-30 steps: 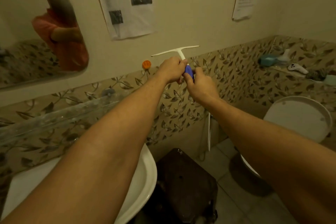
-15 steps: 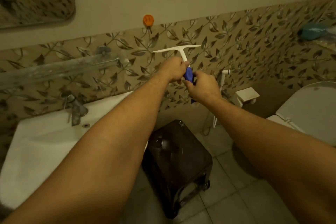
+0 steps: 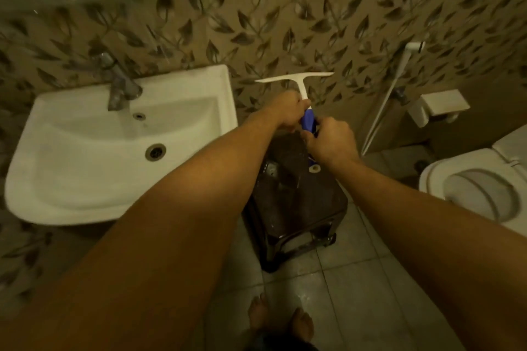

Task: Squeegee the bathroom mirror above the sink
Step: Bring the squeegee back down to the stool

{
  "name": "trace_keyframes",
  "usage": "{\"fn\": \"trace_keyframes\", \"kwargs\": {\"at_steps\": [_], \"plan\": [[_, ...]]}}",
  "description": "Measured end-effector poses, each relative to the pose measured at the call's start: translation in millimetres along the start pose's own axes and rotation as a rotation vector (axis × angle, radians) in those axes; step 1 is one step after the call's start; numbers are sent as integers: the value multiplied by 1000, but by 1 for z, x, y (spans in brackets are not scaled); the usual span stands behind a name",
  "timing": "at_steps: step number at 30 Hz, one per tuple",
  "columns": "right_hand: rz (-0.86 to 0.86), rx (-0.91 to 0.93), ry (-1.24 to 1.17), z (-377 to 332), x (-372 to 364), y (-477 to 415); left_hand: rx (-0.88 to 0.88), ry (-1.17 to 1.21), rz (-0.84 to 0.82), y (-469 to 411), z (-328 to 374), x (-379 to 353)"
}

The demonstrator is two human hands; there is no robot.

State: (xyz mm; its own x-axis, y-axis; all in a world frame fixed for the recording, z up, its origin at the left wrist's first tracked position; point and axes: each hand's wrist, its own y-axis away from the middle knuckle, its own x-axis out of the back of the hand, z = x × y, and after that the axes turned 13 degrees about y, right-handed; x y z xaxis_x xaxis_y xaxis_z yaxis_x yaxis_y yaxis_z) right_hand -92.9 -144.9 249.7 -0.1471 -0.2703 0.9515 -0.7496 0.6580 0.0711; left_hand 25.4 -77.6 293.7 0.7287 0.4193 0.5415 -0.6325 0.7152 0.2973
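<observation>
Squeegee point(image 3: 296, 81) held in both hands, out in front of the leaf-patterned wall tiles point(image 3: 285, 8) and to the right of the sink point(image 3: 85, 151). The left hand point(image 3: 288, 112) is wrapped around the top of the blue handle where the white stem begins; the right hand point(image 3: 328, 142) is closed on the handle's lower end, and the white blade stands crosswise above them, touching nothing.

The view has dropped sharply. A second ago the mirror filled the upper left of the picture, half a second ago only its lower corner showed, and now it is out of sight altogether; instead the floor tiles, the person's bare feet point(image 3: 281, 319), a dark stool point(image 3: 296, 208) under the hands and the toilet point(image 3: 479, 196) at right have come into view. The hands have kept the same two-handed grip on the tool throughout.

For the task, this suggests the person is attending to the tool itself, perhaps adjusting the handle, rather than wiping. The blade must be lifted up and leftward to the glass above the sink before any stroke can begin.
</observation>
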Motion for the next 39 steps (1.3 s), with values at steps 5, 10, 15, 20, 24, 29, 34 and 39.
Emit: {"fn": "trace_keyframes", "kwargs": {"at_steps": [5,10,15,20,24,29,34,39], "plan": [[-69,-16,9,20,-55,0,81,-4,-49,-24,-51,-37],[-109,-31,8,38,-110,-4,131,-7,-66,-46,-97,-72],[-167,-39,15,57,-155,-7,174,-17,-74,-62,-135,-106],[-228,-36,21,71,-192,-11,223,-21,-94,-76,-169,-131],[-248,-29,6,78,-215,-17,262,-24,-96,-88,-192,-144],[-280,-17,24,80,-239,-27,316,-31,-81,-103,-213,-154],[-270,-5,40,82,-252,-36,328,-23,-63,-113,-225,-160],[-276,-15,43,85,-264,-42,333,-44,-74,-122,-232,-165]]}}
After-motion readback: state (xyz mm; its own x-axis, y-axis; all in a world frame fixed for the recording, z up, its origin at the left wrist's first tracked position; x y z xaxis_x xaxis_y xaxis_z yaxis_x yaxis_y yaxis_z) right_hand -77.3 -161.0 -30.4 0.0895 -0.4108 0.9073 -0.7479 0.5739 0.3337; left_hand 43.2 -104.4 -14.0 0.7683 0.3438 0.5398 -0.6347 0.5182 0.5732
